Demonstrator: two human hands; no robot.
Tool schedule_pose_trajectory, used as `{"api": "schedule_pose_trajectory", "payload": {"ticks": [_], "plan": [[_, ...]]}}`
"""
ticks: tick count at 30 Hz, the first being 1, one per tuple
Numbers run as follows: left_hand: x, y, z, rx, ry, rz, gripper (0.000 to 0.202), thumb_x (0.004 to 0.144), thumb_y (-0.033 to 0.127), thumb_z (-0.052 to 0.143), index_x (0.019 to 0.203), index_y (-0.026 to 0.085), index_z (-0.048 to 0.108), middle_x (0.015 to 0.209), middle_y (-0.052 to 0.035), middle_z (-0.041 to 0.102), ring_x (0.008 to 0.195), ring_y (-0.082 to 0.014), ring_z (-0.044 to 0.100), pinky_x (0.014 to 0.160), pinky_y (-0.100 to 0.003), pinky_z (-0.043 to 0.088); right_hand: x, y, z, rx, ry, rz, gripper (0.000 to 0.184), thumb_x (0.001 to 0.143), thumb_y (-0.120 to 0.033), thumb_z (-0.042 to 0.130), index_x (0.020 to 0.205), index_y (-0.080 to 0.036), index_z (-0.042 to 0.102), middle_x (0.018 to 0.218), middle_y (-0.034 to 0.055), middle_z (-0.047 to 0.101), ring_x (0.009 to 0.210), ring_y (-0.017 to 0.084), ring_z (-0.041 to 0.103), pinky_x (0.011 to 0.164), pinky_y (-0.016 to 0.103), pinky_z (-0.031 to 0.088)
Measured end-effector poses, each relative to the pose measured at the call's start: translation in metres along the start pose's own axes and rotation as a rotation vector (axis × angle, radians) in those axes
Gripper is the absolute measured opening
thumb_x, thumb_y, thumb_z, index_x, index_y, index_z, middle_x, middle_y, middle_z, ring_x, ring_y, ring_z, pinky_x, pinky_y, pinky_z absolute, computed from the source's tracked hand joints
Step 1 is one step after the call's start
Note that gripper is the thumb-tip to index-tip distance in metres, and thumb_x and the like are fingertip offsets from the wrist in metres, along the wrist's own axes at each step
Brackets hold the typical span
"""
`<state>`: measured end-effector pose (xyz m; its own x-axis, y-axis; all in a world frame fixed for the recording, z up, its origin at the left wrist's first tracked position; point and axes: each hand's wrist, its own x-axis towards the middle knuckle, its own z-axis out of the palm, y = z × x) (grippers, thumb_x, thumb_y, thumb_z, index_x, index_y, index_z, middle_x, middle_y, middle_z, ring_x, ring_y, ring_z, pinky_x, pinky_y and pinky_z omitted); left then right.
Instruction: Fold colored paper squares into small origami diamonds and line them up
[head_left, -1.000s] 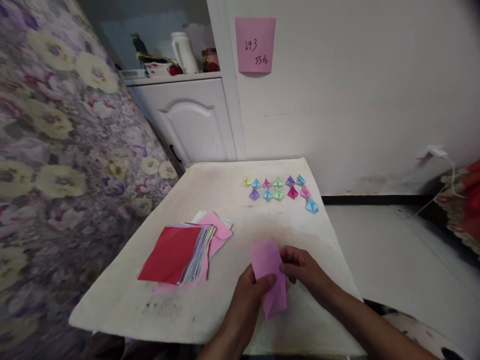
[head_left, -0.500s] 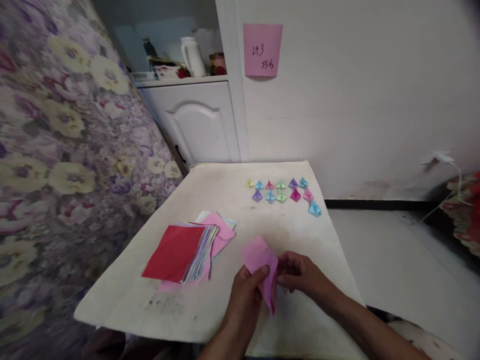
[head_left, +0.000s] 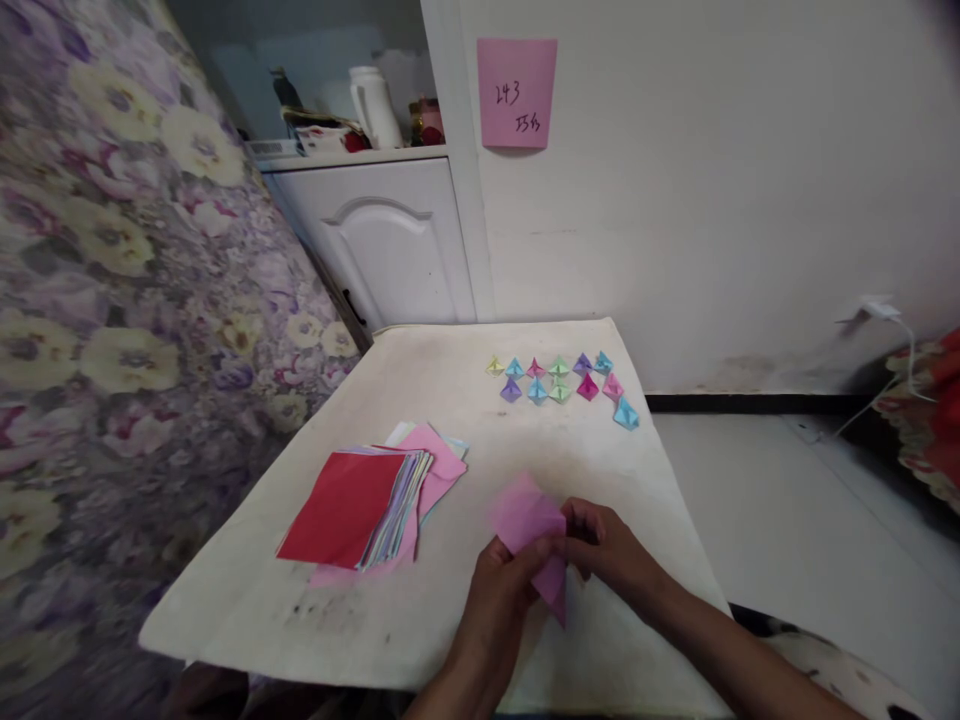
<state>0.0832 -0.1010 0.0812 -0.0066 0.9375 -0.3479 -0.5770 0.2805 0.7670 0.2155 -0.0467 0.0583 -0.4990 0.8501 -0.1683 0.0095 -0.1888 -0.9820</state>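
Note:
A folded sheet of pink paper (head_left: 527, 512) is held above the near part of the table, its lower corner pointing down. My left hand (head_left: 504, 583) grips it from below left, thumb lying across its face. At its right edge, my right hand (head_left: 600, 540) pinches the paper between thumb and curled fingers, close to the left thumb. Left of my hands lies a stack of coloured paper (head_left: 341, 508), with a red sheet on top and several pink and pale sheets sticking out beneath. Parts of the fingers behind the pink paper are hidden.
Several small folded paper pieces (head_left: 559, 390) in many colours stand in rows at the table's far right. The cream-covered table (head_left: 420, 375) meets a wall with a pink note (head_left: 517, 95). A white cabinet (head_left: 397, 240) and a floral curtain (head_left: 112, 300) are on the left.
My right hand has moved in to the left and now pinches the paper's right edge. The pink paper has turned slightly and shifted a little to the right.

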Motion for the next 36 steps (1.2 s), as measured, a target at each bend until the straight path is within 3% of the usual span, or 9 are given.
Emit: {"api": "schedule_pose_trajectory", "payload": {"ticks": [5, 10, 19, 30, 36], "plan": [[0.003, -0.005, -0.003, 0.029, 0.038, 0.011, 0.034, 0.058, 0.020, 0.078, 0.090, 0.012, 0.070, 0.077, -0.0068, 0.072, 0.071, -0.0191, 0.063, 0.071, -0.031, 0.046, -0.001, -0.004, 0.000, -0.017, 0.025, -0.027, 0.013, 0.072, -0.024, 0.061, 0.069, -0.017, 0.051, 0.057, -0.0054, 0.046, 0.049, 0.008, 0.041, 0.043, 0.019, 0.034], [0.005, -0.004, -0.002, 0.033, 0.005, 0.032, 0.026, 0.060, 0.021, 0.076, 0.084, 0.011, 0.070, 0.071, -0.0063, 0.070, 0.066, -0.0183, 0.061, 0.068, -0.030, 0.045, 0.000, -0.003, 0.000, 0.025, 0.009, -0.029, 0.014, 0.068, -0.022, 0.064, 0.070, -0.018, 0.051, 0.056, -0.0056, 0.047, 0.048, 0.008, 0.041, 0.043, 0.019, 0.033], [0.002, -0.003, 0.000, 0.065, 0.008, -0.037, 0.032, 0.061, 0.028, 0.077, 0.087, 0.012, 0.069, 0.072, -0.0059, 0.068, 0.063, -0.0161, 0.059, 0.063, -0.027, 0.043, 0.000, -0.011, -0.001, 0.049, 0.030, -0.014, 0.017, 0.071, -0.030, 0.063, 0.069, -0.018, 0.050, 0.054, -0.0041, 0.052, 0.046, 0.009, 0.047, 0.044, 0.021, 0.034], [0.005, -0.007, -0.008, 0.088, -0.015, -0.042, 0.030, 0.061, 0.020, 0.076, 0.089, 0.013, 0.067, 0.070, -0.0040, 0.067, 0.057, -0.0150, 0.060, 0.061, -0.027, 0.044, 0.004, -0.007, 0.000, 0.041, 0.050, -0.017, 0.022, 0.069, -0.032, 0.066, 0.068, -0.017, 0.050, 0.054, -0.0053, 0.048, 0.044, 0.007, 0.041, 0.043, 0.021, 0.032], [0.004, -0.007, -0.010, 0.092, -0.017, -0.055, 0.035, 0.061, 0.023, 0.077, 0.093, 0.014, 0.067, 0.077, -0.0057, 0.069, 0.062, -0.0158, 0.061, 0.065, -0.029, 0.046, 0.004, -0.009, 0.001, 0.035, 0.054, -0.019, 0.025, 0.069, -0.037, 0.066, 0.068, -0.018, 0.050, 0.055, -0.0043, 0.051, 0.045, 0.008, 0.042, 0.044, 0.021, 0.033]]}}
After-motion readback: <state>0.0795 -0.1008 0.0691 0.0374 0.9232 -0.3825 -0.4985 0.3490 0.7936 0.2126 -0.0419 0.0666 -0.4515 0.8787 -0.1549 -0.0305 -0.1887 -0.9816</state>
